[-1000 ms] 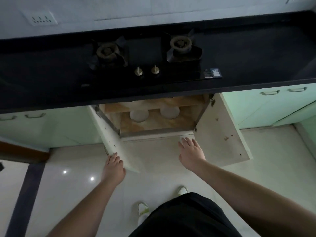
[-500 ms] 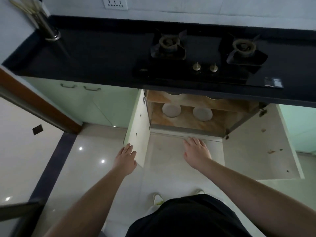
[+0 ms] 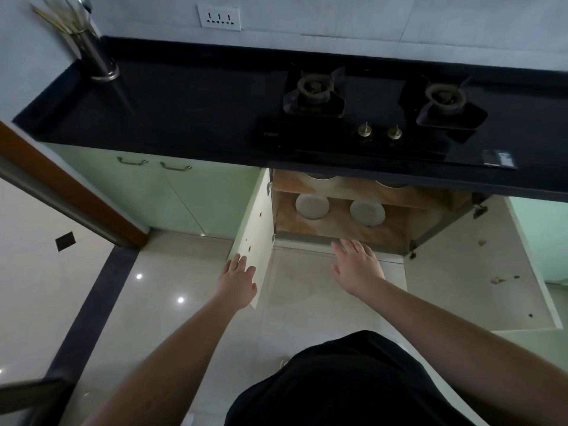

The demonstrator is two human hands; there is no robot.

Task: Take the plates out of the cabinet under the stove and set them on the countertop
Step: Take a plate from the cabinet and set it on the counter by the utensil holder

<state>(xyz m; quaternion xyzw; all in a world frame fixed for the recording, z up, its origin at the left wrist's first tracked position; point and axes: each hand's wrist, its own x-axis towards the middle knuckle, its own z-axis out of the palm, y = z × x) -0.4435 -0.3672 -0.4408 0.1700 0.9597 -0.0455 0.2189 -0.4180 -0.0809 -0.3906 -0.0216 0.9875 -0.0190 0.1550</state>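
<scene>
Steel utensil holder (image 3: 100, 61) with chopsticks, upright at the counter's far left corner. White wall socket (image 3: 218, 17) on the tiles behind. Pale green cupboard doors, two metal handles (image 3: 153, 163), left of the opening. Glossy floor tiles (image 3: 46, 272) with dark border.

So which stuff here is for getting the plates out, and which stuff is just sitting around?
For the job:
- left plate and right plate, on the lower shelf
- open cabinet under the stove
- countertop
- left hand, at the left door
- right hand, open, near the cabinet

Just sitting around:
- stove burners
- knobs
- utensil holder
- wall socket
</scene>
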